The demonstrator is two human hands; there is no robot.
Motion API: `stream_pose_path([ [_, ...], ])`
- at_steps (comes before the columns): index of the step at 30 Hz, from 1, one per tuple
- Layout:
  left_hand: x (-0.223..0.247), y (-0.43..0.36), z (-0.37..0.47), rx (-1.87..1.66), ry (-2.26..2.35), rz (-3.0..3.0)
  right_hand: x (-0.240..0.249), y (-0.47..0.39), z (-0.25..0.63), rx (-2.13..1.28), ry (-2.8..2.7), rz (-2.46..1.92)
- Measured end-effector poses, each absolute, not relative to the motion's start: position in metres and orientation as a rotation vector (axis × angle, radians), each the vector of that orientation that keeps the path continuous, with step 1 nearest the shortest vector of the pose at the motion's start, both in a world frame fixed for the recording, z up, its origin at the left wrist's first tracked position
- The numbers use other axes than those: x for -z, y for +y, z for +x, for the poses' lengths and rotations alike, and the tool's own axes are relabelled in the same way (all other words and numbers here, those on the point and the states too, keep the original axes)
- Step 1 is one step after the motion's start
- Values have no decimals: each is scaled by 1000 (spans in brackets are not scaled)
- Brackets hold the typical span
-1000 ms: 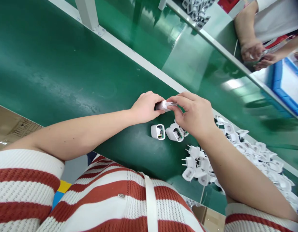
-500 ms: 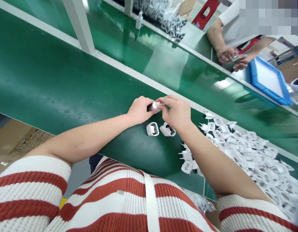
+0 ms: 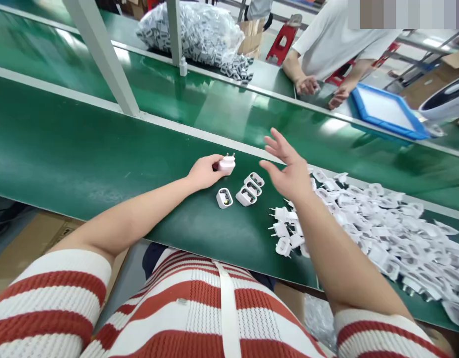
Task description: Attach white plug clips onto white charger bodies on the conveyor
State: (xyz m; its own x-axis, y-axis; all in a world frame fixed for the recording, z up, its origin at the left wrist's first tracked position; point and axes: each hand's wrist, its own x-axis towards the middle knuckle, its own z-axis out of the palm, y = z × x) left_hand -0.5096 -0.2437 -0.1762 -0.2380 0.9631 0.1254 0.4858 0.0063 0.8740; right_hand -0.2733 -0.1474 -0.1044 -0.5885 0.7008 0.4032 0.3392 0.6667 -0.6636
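Left hand point(image 3: 204, 172) pinches a white plug point(image 3: 227, 165) between thumb and fingers, clamped; the plug sits at the fingertips, right end of the grip, prongs pointing away from the wearer, so its prong axis runs crosswise to the forearm. Just nearer the wearer, one white case point(image 3: 224, 198) stands apart on the green table point(image 3: 199, 223), closer to the left hand. Next right, three white cases point(image 3: 251, 189) form a slanted row, near-left to far-right, between both hands, far end nearer the right thumb. Right hand point(image 3: 291, 171): fingers spread, thumb apart, holding nothing, clear of the plug. White pile point(image 3: 386, 223) lies beyond, beside the right forearm.
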Motion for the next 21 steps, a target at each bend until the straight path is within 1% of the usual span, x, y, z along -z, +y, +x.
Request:
stream_pose_path([
  [1, 173, -235, -515, -1145, 1777, 1481, 102, -143, -252, -642, -2174, -872],
  [3, 167, -209, -532, -1130, 1853, 1514, 101, -133, -207, -496, -2115, -1162],
  [5, 162, -177, -553, -1148, 1999, 1538, 105, -127, -166, -361, -2088, -1494],
  [7, 158, -146, -575, -1131, 2191, 1481, 110, -127, -139, -309, -2092, -1672],
  [9, 158, -122, -592, -1120, 2319, 1402, 117, -130, -128, -282, -2161, -1653],
  [13, 167, -97, -608, -1125, 2362, 1283, 129, -126, -138, -106, -2417, -1554],
  [16, 168, -103, -599, -1138, 2407, 1229, 137, -111, -149, -127, -2507, -1643],
  [18, 159, -126, -584, -1215, 2379, 1314, 140, -101, -152, -195, -2502, -1693],
  [19, 151, -144, -575, -1254, 2311, 1409, 141, -98, -153, -211, -2492, -1692],
  [21, 132, -192, -553, -1262, 1986, 1718, 137, -101, -157, -225, -2414, -1623],
])
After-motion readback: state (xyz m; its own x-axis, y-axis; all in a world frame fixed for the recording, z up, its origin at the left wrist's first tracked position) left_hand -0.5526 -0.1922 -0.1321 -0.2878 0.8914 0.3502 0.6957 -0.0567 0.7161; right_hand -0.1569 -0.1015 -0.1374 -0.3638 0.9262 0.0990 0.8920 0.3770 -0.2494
